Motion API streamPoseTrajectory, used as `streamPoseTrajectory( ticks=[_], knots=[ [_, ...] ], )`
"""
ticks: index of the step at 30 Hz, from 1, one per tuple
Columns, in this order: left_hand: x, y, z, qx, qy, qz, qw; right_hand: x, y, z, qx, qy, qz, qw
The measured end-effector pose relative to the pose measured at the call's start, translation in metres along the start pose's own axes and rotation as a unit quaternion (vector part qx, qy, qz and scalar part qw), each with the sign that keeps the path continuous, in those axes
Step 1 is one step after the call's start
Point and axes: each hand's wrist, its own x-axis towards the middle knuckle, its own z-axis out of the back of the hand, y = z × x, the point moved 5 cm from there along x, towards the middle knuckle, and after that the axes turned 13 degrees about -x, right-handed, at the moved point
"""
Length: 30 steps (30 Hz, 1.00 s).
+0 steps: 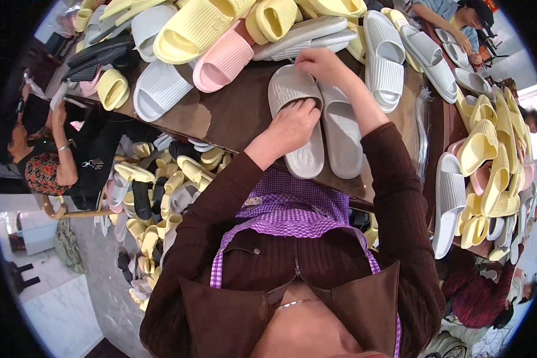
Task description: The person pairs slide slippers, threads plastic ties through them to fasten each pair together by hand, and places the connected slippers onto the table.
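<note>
A pair of light grey slide slippers lies side by side on the brown tabletop [227,128] before me, soles down. My left hand [291,128] is at the left grey slipper [307,158], its curled fingers tucked at the opening under the wide strap. Over that slipper's toe end, my right hand [325,64] is closed in a pinch; whatever is between the fingertips is too small to make out. Part of the right grey slipper [344,140] is hidden beneath my right wrist.
Yellow slippers [200,30], a pink slipper [224,56] and more grey ones are heaped along the table's far side. Another slipper pile [483,149] stands at right. Below left, many slippers [155,191] fill a heap. Co-workers sit at far left [42,143] and upper right [453,21].
</note>
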Motion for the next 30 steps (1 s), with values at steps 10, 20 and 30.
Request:
streamPoseTrajectory(
  ticks=[10,20,30],
  knots=[
    [-0.005,-0.012,0.016,-0.07,-0.09,0.015,0.993,-0.012,0.002,0.003,0.091,-0.025,-0.07,0.993],
    [0.047,0.034,0.036,-0.454,-0.154,0.222,0.849,-0.093,0.021,0.022,0.206,-0.182,-0.063,0.959],
    [0.049,0.028,0.004,-0.535,-0.174,0.305,0.769,-0.113,0.002,0.025,0.369,-0.286,-0.112,0.877]
  ],
)
